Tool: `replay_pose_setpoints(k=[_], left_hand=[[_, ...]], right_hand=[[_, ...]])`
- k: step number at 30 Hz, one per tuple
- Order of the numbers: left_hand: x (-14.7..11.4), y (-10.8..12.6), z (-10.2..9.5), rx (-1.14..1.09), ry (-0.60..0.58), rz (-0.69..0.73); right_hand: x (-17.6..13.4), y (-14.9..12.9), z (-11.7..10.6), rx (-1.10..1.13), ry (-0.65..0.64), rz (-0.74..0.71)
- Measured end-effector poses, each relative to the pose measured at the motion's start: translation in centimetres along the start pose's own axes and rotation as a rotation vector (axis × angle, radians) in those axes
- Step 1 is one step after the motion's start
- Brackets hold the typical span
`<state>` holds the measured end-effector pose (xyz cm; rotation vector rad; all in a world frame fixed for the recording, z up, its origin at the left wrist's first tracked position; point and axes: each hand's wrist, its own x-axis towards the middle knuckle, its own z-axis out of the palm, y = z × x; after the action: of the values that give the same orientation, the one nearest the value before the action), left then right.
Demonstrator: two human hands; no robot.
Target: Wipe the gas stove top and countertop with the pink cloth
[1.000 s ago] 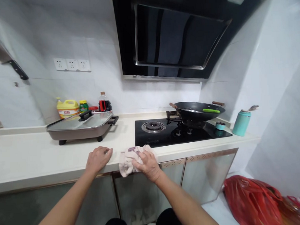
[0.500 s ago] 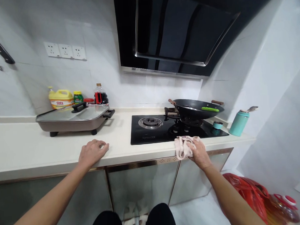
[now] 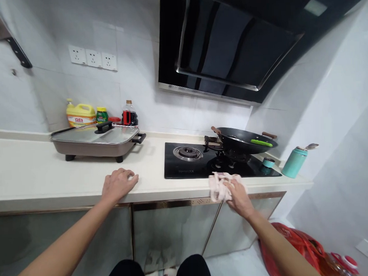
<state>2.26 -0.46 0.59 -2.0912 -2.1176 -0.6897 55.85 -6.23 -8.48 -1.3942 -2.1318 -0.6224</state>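
Observation:
My right hand (image 3: 239, 198) grips a pale pink cloth (image 3: 218, 188) at the counter's front edge, just below the black gas stove (image 3: 185, 170). Part of the cloth drapes over the edge, and my fingers are partly sunk in its folds. To the left, my left hand (image 3: 119, 183) rests on the white countertop (image 3: 155, 187), fingers loosely bent and the thumb apart, with nothing visible in it. A black wok (image 3: 235, 145) with wooden handles sits on the right burner, and a green-handled utensil (image 3: 261, 143) lies in it.
An electric pan (image 3: 90, 148) with a glass lid stands left, bottles (image 3: 129, 115) behind it. A teal flask (image 3: 294, 163) and a teal cap (image 3: 268, 162) are at the right. The range hood (image 3: 229, 44) hangs above. A red bag (image 3: 296, 246) sits on the floor.
My right hand has slid the cloth a little to the left along the counter edge. My left hand stays resting on the counter. The camera view has shifted slightly.

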Motion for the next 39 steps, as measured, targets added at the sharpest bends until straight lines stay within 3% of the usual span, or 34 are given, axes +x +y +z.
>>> replay_pose_setpoints(k=[3,7,9,11,17,19,22,25,28,33,39], left_hand=[[-0.2,0.1,-0.2,-0.006,0.005,-0.005],[-0.5,-0.1,-0.2,0.021,0.008,0.024],[-0.7,-0.3,-0.2,0.031,0.016,0.047],[-0.7,-0.5,-0.1,0.031,0.026,0.067],[-0.7,-1.0,0.2,0.042,0.063,0.109],[-0.6,-1.1,0.2,0.041,0.061,0.11],[-0.5,-1.1,0.2,0.033,0.035,0.106],[-0.5,-1.3,0.4,0.033,0.027,0.113],[-0.4,-1.5,0.5,0.04,0.034,0.118],[-0.1,-1.9,0.7,0.04,0.01,0.114],[0.1,-2.3,1.2,0.021,0.042,0.099]], right_hand=[[5.1,-8.3,-0.6,0.259,-0.074,-0.115],[11.6,-18.7,-0.2,0.437,-0.161,-0.097],[13.7,-21.5,0.4,0.484,-0.155,-0.066],[15.3,-22.3,1.1,0.519,-0.143,-0.002],[19.5,-18.5,1.3,0.473,-0.051,0.182],[20.4,-17.5,1.2,0.442,-0.151,0.198],[20.6,-17.0,1.5,0.424,-0.376,0.104],[20.0,-16.1,2.1,0.371,-0.396,0.068],[19.8,-13.3,2.5,0.261,-0.362,0.215],[20.9,-6.0,4.1,0.113,-0.362,0.513],[24.0,-0.7,7.7,0.061,-0.387,0.684]])
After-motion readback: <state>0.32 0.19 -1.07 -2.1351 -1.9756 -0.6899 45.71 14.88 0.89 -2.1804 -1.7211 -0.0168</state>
